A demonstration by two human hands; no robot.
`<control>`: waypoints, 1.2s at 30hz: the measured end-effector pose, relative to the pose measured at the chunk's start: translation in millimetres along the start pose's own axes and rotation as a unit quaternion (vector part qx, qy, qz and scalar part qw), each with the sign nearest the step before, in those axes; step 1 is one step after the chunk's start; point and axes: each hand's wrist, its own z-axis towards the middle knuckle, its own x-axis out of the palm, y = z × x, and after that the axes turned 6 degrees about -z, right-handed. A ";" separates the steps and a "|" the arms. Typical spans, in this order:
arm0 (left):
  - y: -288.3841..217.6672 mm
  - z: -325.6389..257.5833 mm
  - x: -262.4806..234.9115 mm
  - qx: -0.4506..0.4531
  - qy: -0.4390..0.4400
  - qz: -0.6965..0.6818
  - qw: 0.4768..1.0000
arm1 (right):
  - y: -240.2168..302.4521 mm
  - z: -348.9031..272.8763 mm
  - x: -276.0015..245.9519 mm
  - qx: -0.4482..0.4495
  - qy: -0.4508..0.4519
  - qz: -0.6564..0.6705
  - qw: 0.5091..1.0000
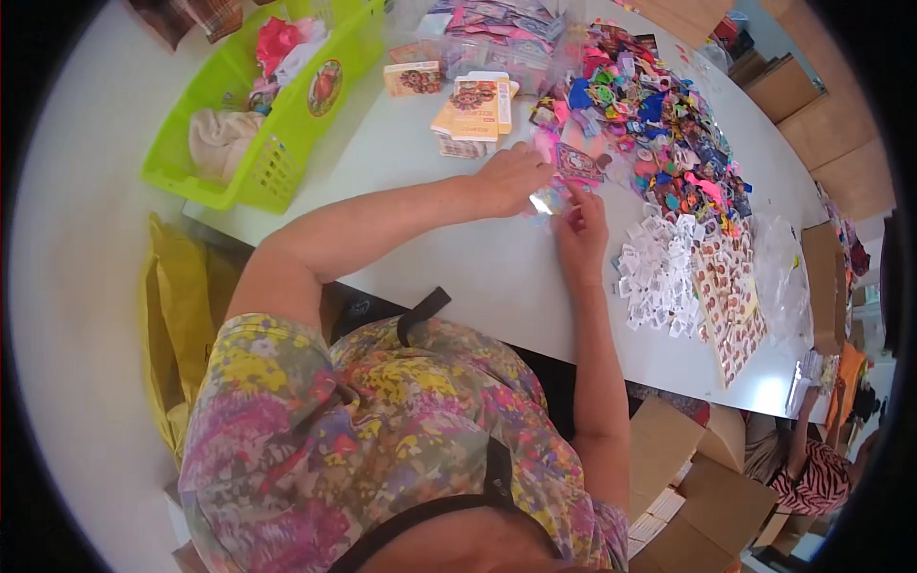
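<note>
My left hand reaches across the table with its fingers curled in at the edge of the pile; whatever they grip is hidden. Close beside it, my right hand pinches a small shiny clear packet that glints between the two hands. Just beyond the fingers lies a printed pouch with pink and dark colours. Behind my left hand, flat yellow-and-white printed boxes are stacked, with another small box next to them.
A heap of colourful small trinkets spreads to the right. Nearer lie white tags, sticker sheets and a clear plastic bag. At left stands a green basket holding cloth. Cardboard boxes sit below right, near another person.
</note>
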 end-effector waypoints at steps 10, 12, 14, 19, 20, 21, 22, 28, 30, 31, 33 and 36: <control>-9.1 -24.1 -0.4 -0.059 -0.110 -0.139 0.982 | -5.1 8.8 7.9 0.078 0.003 0.164 0.983; -6.7 -20.2 -6.6 0.033 -0.237 -0.074 0.968 | -20.1 9.7 8.3 0.098 -0.039 0.131 0.986; -6.0 -16.1 -35.2 0.068 -0.259 0.065 0.961 | -30.6 12.8 6.2 0.115 -0.063 0.132 0.983; 68.7 -11.1 -73.6 -0.255 -0.207 0.131 0.935 | -8.1 15.6 14.6 0.109 -0.108 0.116 0.981; 77.5 -10.1 -75.6 -0.358 -0.159 0.105 0.914 | -5.7 16.3 14.2 0.105 -0.110 0.123 0.981; 81.7 -9.8 -77.0 -0.358 -0.161 0.109 0.913 | -5.0 15.8 13.2 0.112 -0.103 0.147 0.977; 86.5 -9.5 -78.7 -0.395 -0.128 0.034 0.909 | -4.3 15.1 12.8 0.118 -0.095 0.170 0.974; 96.3 -6.7 -53.3 -0.307 -0.330 -0.020 0.892 | -14.0 9.9 6.4 0.136 -0.081 0.163 0.974; 100.7 -9.5 -53.8 -0.288 -0.358 -0.050 0.886 | -14.2 10.4 8.2 0.134 -0.081 0.175 0.972; 99.6 -8.1 -54.8 -0.264 -0.385 -0.083 0.880 | -14.6 10.9 6.8 0.131 -0.087 0.186 0.970; 96.8 -8.5 -60.1 -0.280 -0.384 -0.145 0.868 | -14.1 10.3 8.0 0.139 -0.091 0.215 0.962; 110.0 -10.4 -61.6 -0.285 -0.385 -0.253 0.840 | -4.8 9.9 2.9 0.159 -0.086 0.252 0.951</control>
